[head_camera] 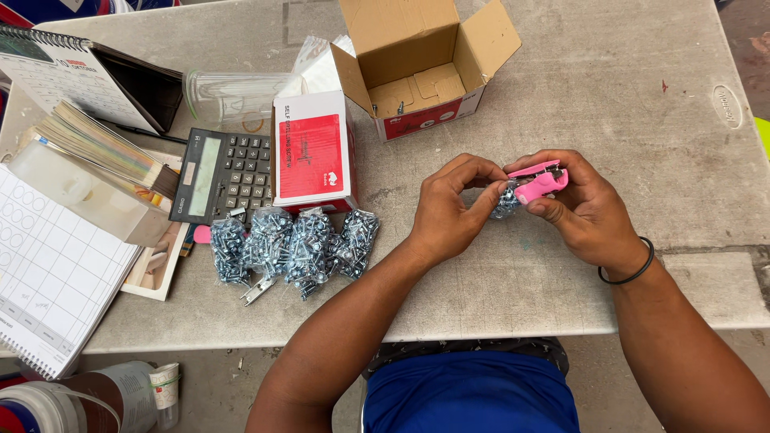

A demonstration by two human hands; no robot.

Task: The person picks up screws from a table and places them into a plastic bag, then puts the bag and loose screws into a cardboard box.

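Both hands met just right of the frame's centre, above the grey bench [609, 104]. Right hand [581, 208] was closed around a pink stapler [539, 183], thumb on top and fingers curled beneath it. Left hand [449, 204] pinched a small clear bag of screws [505, 200] between thumb and fingertips, holding it against the stapler's mouth. The bag touched the stapler; both were off the bench surface. A black band [634, 269] sat on the right wrist.

To the left of centre, four filled bags of screws [293, 244] lay side by side on the bench, touching one another, with a small metal clip [258, 290] at their lower edge. Just above them stood a red and white box [313, 152], closed. An open cardboard box [421, 60] stood at the upper centre, its flaps raised, apart from the hands. Crumpled clear plastic [233, 96] lay left of the red and white box.

A black calculator [220, 172] lay beside the box, at the left. Further left sat a stack of paper slips [104, 148], a spiral calendar [60, 72] propped in the upper left corner, and a ruled notebook [52, 273] hanging over the bench edge at the lower left. Jars [96, 397] stood on the floor in the lower left corner. Blue clothing [473, 397] showed at the bottom centre.
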